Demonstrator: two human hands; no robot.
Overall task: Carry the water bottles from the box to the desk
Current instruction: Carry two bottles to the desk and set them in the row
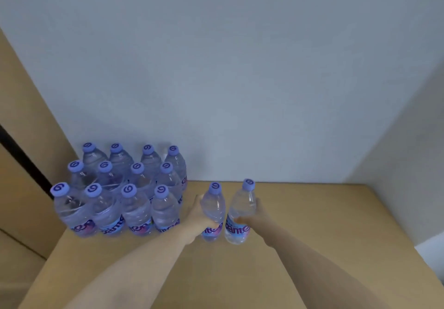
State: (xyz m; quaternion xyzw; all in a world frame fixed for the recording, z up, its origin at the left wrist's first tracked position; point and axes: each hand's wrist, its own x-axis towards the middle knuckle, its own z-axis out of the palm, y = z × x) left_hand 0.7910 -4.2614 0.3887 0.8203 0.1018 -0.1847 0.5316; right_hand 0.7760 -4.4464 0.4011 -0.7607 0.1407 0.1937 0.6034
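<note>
two bottles [225, 212] gripped upright, one in each of the hands [225, 219]

Behind the front row of the bottle cluster [120, 188] on the counter [312, 236], the rear bottles show only caps and shoulders, label lettering is partly blurred, fingers of both hands hide behind their bottles, and both forearms leave the bottom edge.

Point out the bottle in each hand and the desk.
Left bottle [212, 209], head view, clear body above label.
Right bottle [241, 209], head view, clear body.
Desk [312, 212], head view, bare top.
</note>
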